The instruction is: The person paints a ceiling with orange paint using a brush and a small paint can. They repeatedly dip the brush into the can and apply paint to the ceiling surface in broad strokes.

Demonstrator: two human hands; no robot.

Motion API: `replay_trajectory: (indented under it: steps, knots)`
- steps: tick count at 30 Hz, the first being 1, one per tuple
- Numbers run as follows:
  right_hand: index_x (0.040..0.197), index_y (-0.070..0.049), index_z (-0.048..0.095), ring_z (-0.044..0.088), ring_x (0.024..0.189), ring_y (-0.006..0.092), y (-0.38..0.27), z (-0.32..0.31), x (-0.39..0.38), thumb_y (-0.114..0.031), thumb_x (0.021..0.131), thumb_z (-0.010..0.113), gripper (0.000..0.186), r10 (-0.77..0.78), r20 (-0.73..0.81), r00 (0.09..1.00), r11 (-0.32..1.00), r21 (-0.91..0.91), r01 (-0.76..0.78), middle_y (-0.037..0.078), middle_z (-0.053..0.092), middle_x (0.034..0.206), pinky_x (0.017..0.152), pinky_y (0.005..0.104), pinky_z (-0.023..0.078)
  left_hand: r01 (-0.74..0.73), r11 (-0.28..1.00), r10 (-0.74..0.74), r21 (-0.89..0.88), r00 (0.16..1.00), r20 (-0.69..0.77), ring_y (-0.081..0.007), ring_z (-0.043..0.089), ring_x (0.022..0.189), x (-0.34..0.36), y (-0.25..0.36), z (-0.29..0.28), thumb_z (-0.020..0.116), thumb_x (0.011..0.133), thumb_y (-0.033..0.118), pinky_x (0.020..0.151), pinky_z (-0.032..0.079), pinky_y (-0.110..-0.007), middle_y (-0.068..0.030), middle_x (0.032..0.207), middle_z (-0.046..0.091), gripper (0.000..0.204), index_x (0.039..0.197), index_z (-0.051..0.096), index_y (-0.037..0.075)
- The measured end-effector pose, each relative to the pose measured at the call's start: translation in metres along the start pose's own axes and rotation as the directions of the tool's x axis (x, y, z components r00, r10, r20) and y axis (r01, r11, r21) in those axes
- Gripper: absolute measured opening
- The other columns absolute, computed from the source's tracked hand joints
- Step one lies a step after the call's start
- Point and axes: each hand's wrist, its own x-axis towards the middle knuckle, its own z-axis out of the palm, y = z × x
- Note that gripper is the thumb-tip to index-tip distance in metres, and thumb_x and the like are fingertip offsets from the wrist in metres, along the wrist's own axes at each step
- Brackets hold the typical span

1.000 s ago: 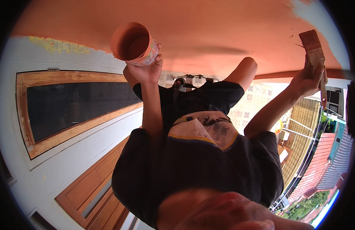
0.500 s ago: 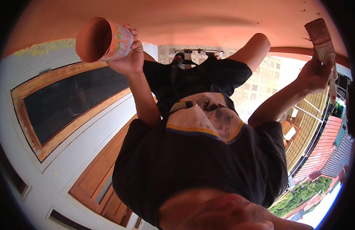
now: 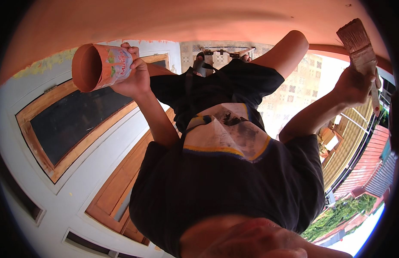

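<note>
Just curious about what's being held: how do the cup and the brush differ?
The cup is round and hollow; the brush is flat and bristled. The cup opens toward picture left, in the left hand; the brush points roughly toward picture top, in the right hand. Both look paint-stained.

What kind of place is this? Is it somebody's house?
It looks like a house, perhaps its porch or balcony: there is a patterned tile floor, a white wall with a wood-framed dark pane, and red roofing and greenery outside.
</note>
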Motion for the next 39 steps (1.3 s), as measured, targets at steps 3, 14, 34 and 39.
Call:
replay_trajectory:
  steps: [3, 14, 34, 39]
  knots:
    - [0.105, -0.010, 0.070, 0.063, 0.117, 0.0292, -0.003, 0.001, -0.002, -0.012, 0.094, 0.066, 0.012, -0.015, 0.003, 1.000, 0.998, -0.058, 0.015, 0.014, 0.069, 0.115, 0.111, 0.0518, 0.043, -0.011, 1.000, 0.011, -0.006, 1.000, -0.010, -0.0305, 0.049, 0.118, -0.002, 0.001, 0.004, 0.072, 0.086, 0.041, 0.072, 0.056, -0.030, -0.0190, 0.132, 0.045, 0.069, 0.140, 0.051, 0.005]
    - [0.111, -0.010, 0.066, 0.061, 0.118, 0.0275, -0.036, -0.016, -0.019, -0.014, 0.096, 0.065, 0.015, -0.044, 0.036, 0.998, 0.985, -0.163, 0.049, 0.012, 0.067, 0.116, 0.110, 0.0502, 0.043, 0.025, 0.997, -0.025, -0.072, 1.000, 0.003, -0.0303, 0.051, 0.118, 0.000, 0.007, -0.006, 0.075, 0.083, 0.040, 0.073, 0.058, -0.031, -0.0194, 0.132, 0.045, 0.072, 0.138, 0.050, 0.001]
    - [0.113, -0.002, 0.058, 0.055, 0.103, 0.0150, -0.017, 0.044, -0.044, -0.022, 0.100, 0.063, 0.025, -0.020, -0.048, 0.999, 0.872, -0.489, -0.006, 0.004, 0.057, 0.104, 0.096, 0.0328, 0.045, 0.014, 0.995, -0.002, -0.097, 0.992, 0.125, -0.0383, 0.055, 0.119, 0.018, -0.002, -0.017, 0.062, 0.098, 0.047, 0.074, 0.062, -0.037, -0.0232, 0.136, 0.049, 0.063, 0.148, 0.048, 0.011]
    - [0.107, -0.006, 0.056, 0.052, 0.098, 0.0133, 0.001, 0.076, -0.046, -0.039, 0.091, 0.077, 0.042, 0.077, 0.081, 0.994, 0.919, -0.393, -0.039, 0.003, 0.057, 0.099, 0.091, 0.0321, 0.043, 0.032, 0.993, -0.025, -0.115, 0.998, 0.064, -0.0383, 0.060, 0.112, 0.019, -0.009, -0.011, 0.058, 0.097, 0.054, 0.070, 0.061, -0.037, -0.0226, 0.129, 0.057, 0.064, 0.146, 0.051, 0.013]
